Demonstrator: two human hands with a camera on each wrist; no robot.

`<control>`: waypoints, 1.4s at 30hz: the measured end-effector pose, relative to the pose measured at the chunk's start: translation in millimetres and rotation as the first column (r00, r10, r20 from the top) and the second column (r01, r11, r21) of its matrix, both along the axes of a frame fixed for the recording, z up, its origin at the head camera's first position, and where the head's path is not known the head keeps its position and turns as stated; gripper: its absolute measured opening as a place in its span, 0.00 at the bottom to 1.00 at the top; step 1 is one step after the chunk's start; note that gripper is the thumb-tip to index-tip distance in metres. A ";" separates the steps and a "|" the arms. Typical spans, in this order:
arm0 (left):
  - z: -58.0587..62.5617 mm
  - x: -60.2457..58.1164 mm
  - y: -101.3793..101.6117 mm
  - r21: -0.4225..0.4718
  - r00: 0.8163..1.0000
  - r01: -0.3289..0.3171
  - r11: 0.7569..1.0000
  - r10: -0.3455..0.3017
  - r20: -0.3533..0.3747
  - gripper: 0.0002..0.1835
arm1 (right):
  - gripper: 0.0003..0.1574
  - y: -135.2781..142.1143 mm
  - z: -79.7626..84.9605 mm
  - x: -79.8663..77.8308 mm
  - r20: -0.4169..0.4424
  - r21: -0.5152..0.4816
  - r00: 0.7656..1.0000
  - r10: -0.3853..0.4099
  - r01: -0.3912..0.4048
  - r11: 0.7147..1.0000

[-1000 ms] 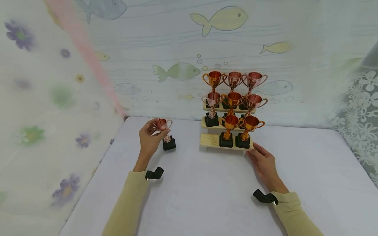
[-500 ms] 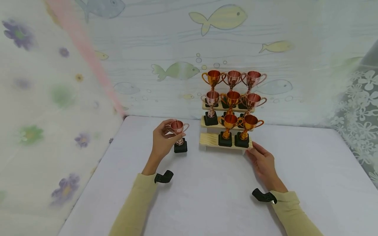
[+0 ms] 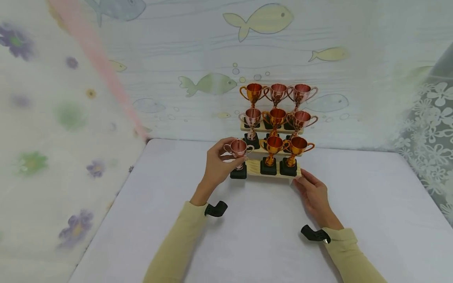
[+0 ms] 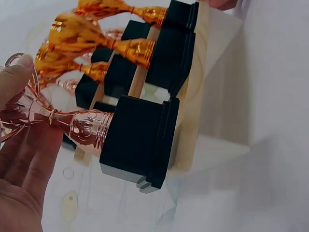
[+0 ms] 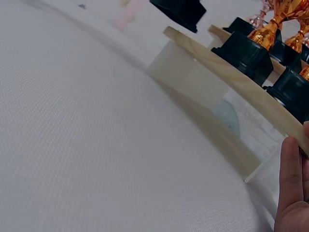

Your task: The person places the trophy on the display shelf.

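Observation:
My left hand [image 3: 220, 161] holds a small rose-gold trophy cup [image 3: 238, 148] by its bowl and handle. The cup's black base [image 4: 133, 140] overlaps the left end of the bottom shelf; in the right wrist view this base [image 5: 179, 12] hangs above the board, apart from it. My right hand [image 3: 313, 192] grips the right end of the bottom shelf, thumb below and a fingertip above the wood [image 5: 241, 82]. Two gold trophies, one in the middle [image 3: 269, 151] and one at the right [image 3: 293, 155], stand upright on this shelf, with bare wood to their left.
The three-tier stand has clear side supports [image 5: 193, 72]. Its middle and top tiers bear gold [image 3: 254, 92] and rose-gold trophies [image 3: 302, 94], close together. A white-covered table [image 3: 262, 228] lies underneath, with a fish-printed curtain [image 3: 205, 47] behind.
My left hand has carried the rose-gold trophy rightward from the left part of the table to the bottom shelf's left end. My right hand has stayed at the stand.

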State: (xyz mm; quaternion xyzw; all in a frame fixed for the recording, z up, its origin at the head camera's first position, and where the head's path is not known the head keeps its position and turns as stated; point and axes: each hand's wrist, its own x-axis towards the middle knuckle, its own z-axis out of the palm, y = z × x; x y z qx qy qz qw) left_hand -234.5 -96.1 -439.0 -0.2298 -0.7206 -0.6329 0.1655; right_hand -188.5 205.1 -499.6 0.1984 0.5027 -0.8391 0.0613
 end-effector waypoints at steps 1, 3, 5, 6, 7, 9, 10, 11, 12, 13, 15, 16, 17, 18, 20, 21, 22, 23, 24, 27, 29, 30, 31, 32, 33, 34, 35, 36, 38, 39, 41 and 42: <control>0.6 -1.1 4.0 -0.003 1.000 0.008 1.000 -0.008 -0.014 0.30 | 0.37 0.0 -0.1 -0.1 0.000 0.000 1.000 -0.002 0.002 1.000; 0.8 -3.4 11.2 -0.002 0.999 0.021 1.000 -0.021 -0.031 0.30 | 0.36 0.0 -0.1 -0.3 -0.003 -0.003 1.000 -0.003 0.003 1.000; -0.1 -5.8 17.4 0.003 0.999 0.029 1.000 -0.029 -0.030 0.30 | 0.36 -0.1 -0.4 -0.5 -0.006 0.000 1.000 -0.003 0.003 1.000; -0.5 -6.7 20.1 0.007 0.999 0.032 0.999 -0.031 -0.029 0.30 | 0.35 0.0 -0.6 -0.5 -0.007 0.000 1.000 -0.004 0.004 1.000; -1.1 -7.9 22.6 0.013 0.999 0.035 0.999 -0.035 -0.024 0.30 | 0.34 0.1 -1.0 -0.7 -0.006 -0.002 1.000 -0.007 0.007 1.000; 0.5 -7.9 27.0 0.023 0.999 0.041 0.999 -0.041 -0.010 0.29 | 0.34 0.2 -1.2 -0.8 -0.007 -0.005 1.000 -0.008 0.008 1.000; -0.8 -9.1 28.7 0.027 0.999 0.044 0.999 -0.044 -0.011 0.29 | 0.35 0.3 -1.3 -0.8 -0.007 -0.002 1.000 -0.006 0.006 1.000; -1.6 -10.0 30.3 0.031 0.999 0.043 0.999 -0.043 -0.011 0.29 | 0.35 0.3 -1.3 -0.7 -0.007 -0.001 1.000 -0.006 0.006 1.000; -2.5 -11.0 31.9 0.036 0.999 0.042 0.999 -0.041 -0.008 0.29 | 0.35 0.2 -1.5 -0.6 -0.009 0.001 1.000 -0.006 0.006 1.000; -3.2 -11.9 33.0 0.038 0.999 0.039 0.999 -0.038 -0.004 0.30 | 0.35 0.1 -1.9 -0.8 -0.010 0.003 1.000 -0.005 0.005 1.000; -7.2 -15.5 34.7 0.043 0.999 0.031 0.999 -0.030 -0.010 0.30 | 0.36 -0.2 -2.4 -0.8 -0.016 0.011 1.000 -0.001 0.002 1.000; -7.1 -15.6 35.7 0.043 1.000 0.025 0.999 -0.025 -0.005 0.31 | 0.35 -0.4 -2.8 -0.6 -0.020 0.012 1.000 0.000 0.000 1.000; -6.2 -15.4 36.6 0.044 1.000 0.021 0.999 -0.021 0.000 0.31 | 0.34 -0.7 -3.1 -0.5 -0.023 0.008 1.000 0.000 0.000 1.000; -4.9 -14.8 37.3 0.044 1.000 0.020 0.999 -0.020 0.002 0.31 | 0.33 -1.0 -3.2 -0.2 -0.025 0.007 1.000 0.000 0.000 1.000; 1.8 -10.8 38.0 0.043 1.000 0.024 0.999 -0.024 -0.003 0.31 | 0.32 -1.1 -3.5 0.0 -0.027 0.001 1.000 -0.002 0.002 1.000; 5.1 -8.9 38.2 0.044 1.000 0.027 0.999 -0.027 -0.005 0.31 | 0.33 -1.0 -3.5 0.1 -0.027 -0.004 1.000 -0.002 0.002 1.000; 8.5 -6.8 38.2 0.043 1.000 0.030 0.999 -0.030 -0.006 0.30 | 0.33 -1.0 -3.4 0.2 -0.025 -0.006 1.000 -0.002 0.002 1.000; 12.2 -4.8 38.1 0.043 1.000 0.031 0.999 -0.031 -0.005 0.30 | 0.33 -0.8 -3.4 0.2 -0.026 -0.009 1.000 -0.003 0.003 1.000; 15.6 -2.7 37.9 0.040 1.000 0.031 0.999 -0.031 -0.006 0.30 | 0.33 -0.6 -3.4 0.2 -0.025 -0.009 1.000 -0.003 0.003 1.000; 20.2 -0.5 37.4 0.034 1.000 0.024 0.999 -0.024 -0.005 0.29 | 0.31 -0.4 -3.0 0.5 -0.028 -0.009 1.000 -0.003 0.002 1.000; 21.2 0.0 37.2 0.029 1.000 0.021 0.999 -0.021 -0.008 0.29 | 0.28 -0.3 -3.3 0.5 -0.033 -0.010 0.999 -0.006 0.005 1.000; 21.1 -0.1 37.1 0.028 1.000 0.021 0.999 -0.021 -0.010 0.30 | 0.27 -0.3 -3.6 0.6 -0.034 -0.011 0.999 -0.008 0.008 1.000; 20.3 -0.6 37.0 0.027 1.000 0.023 0.999 -0.023 -0.010 0.30 | 0.26 -0.3 -3.8 0.6 -0.036 -0.015 0.999 -0.012 0.011 1.000; 19.6 -1.1 36.8 0.026 1.000 0.026 0.999 -0.026 -0.009 0.30 | 0.24 -0.3 -4.1 0.6 -0.037 -0.017 0.999 -0.014 0.013 1.000; 19.1 -1.4 36.6 0.025 1.000 0.029 0.999 -0.029 -0.009 0.30 | 0.23 -0.5 -4.3 0.7 -0.038 -0.020 0.999 -0.016 0.016 1.000; 18.6 -1.9 36.3 0.025 0.999 0.032 0.999 -0.032 -0.007 0.30 | 0.22 -0.6 -4.6 0.7 -0.038 -0.022 0.999 -0.019 0.018 1.000; 18.2 -2.3 36.1 0.024 0.999 0.035 0.999 -0.035 -0.006 0.30 | 0.21 -0.7 -4.8 0.7 -0.037 -0.023 0.999 -0.021 0.020 1.000; 17.5 -2.9 35.9 0.024 0.999 0.038 0.999 -0.038 -0.004 0.30 | 0.21 -0.7 -5.0 0.6 -0.038 -0.023 0.999 -0.022 0.021 1.000; 16.8 -3.7 35.5 0.024 0.999 0.045 0.999 -0.045 0.002 0.30 | 0.21 -1.0 -4.8 0.8 -0.040 -0.019 0.999 -0.022 0.022 1.000; 16.6 -4.0 35.5 0.024 0.999 0.047 0.999 -0.047 0.005 0.31 | 0.21 -1.0 -4.7 0.9 -0.042 -0.018 0.999 -0.021 0.020 1.000; 15.3 -5.3 35.6 0.023 0.999 0.047 0.999 -0.047 0.007 0.31 | 0.20 -0.8 -4.6 1.1 -0.049 -0.013 0.999 -0.019 0.018 1.000; 14.6 -5.9 35.7 0.022 0.999 0.046 0.999 -0.047 0.006 0.31 | 0.19 -1.0 -4.4 1.4 -0.053 -0.013 0.998 -0.020 0.019 1.000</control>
